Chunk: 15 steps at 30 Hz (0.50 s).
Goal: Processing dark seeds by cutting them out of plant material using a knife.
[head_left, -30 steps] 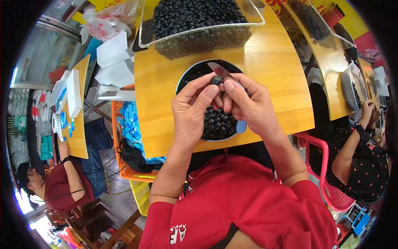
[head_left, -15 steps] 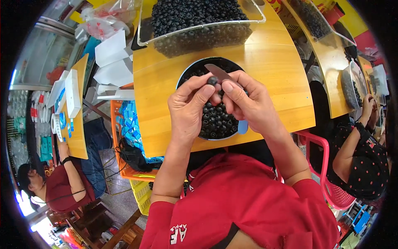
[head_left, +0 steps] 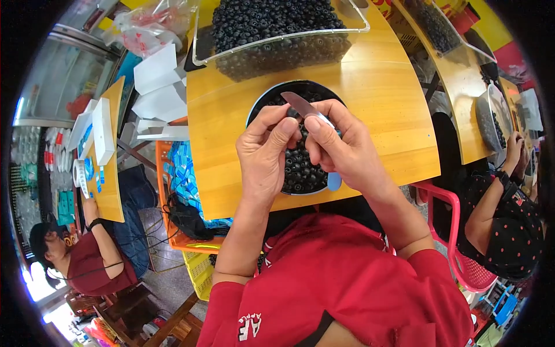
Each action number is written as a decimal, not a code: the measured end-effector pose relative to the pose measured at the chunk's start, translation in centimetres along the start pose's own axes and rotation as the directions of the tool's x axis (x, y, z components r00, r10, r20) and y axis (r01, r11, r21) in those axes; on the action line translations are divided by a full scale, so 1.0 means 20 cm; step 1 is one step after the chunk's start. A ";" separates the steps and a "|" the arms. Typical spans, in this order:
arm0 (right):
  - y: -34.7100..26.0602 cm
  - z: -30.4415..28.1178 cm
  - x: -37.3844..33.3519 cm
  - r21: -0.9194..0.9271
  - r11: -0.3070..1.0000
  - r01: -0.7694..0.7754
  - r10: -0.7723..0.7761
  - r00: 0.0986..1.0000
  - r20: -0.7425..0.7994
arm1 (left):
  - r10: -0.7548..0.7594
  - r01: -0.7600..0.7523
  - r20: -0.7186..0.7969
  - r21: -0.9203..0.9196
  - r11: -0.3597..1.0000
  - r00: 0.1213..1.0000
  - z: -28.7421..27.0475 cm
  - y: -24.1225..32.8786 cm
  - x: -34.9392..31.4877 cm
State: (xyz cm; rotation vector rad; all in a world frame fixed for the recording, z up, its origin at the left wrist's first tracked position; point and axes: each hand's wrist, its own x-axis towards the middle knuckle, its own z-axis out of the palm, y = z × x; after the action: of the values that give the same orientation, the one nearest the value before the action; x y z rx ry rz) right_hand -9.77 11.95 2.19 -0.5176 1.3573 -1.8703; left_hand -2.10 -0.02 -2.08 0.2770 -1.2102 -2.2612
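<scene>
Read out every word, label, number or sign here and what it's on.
I won't repeat wording, only where it stands.
Red shirt: legible white letters, low on the front.
Clear plastic bag: red print, too blurred to read.
Yellow surface, top edge: red marks, too cut off to read.
Knife: no lettering that I can make out.
</scene>
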 end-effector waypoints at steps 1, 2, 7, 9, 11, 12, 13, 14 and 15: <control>0.01 -0.01 0.00 -0.001 1.000 0.001 -0.001 1.000 0.004 | 0.000 0.000 0.015 -0.026 1.000 1.000 0.00 0.00 0.00; 0.02 -0.01 0.00 0.020 1.000 -0.005 0.005 1.000 0.014 | 0.004 -0.004 0.014 -0.026 1.000 1.000 0.00 0.00 0.00; 0.05 -0.01 0.00 0.111 0.993 -0.039 0.034 0.998 0.049 | -0.078 0.078 0.009 -0.133 0.988 0.997 0.01 0.01 -0.02; 0.04 -0.02 0.00 0.242 0.965 -0.102 0.086 0.993 0.077 | -0.085 0.088 0.023 -0.137 0.987 0.996 0.01 0.01 -0.02; 0.03 -0.03 0.00 0.220 0.970 -0.105 0.089 0.992 0.085 | -0.092 0.097 0.037 -0.142 0.985 0.995 0.01 0.02 -0.02; 0.03 -0.03 0.00 0.200 0.974 -0.108 0.092 0.992 0.089 | -0.111 0.114 0.034 -0.126 0.985 0.993 0.00 0.02 -0.02; 0.02 -0.04 -0.01 0.196 0.974 -0.110 0.092 0.991 0.096 | -0.128 0.130 0.028 -0.110 0.985 0.991 0.00 0.03 -0.02; 0.00 -0.04 -0.02 0.125 0.988 -0.096 0.087 0.993 0.076 | -0.122 0.124 0.023 -0.111 0.986 0.992 0.00 0.04 -0.02; -0.01 -0.03 -0.02 0.052 0.995 -0.083 0.080 0.995 0.057 | -0.123 0.124 0.019 -0.072 0.990 0.992 0.01 0.05 -0.02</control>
State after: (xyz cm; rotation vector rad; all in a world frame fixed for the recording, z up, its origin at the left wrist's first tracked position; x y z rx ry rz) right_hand -9.99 12.75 2.29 -0.4762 1.2695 -1.8088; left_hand -1.47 -0.24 -1.16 0.3155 -1.1431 -2.4118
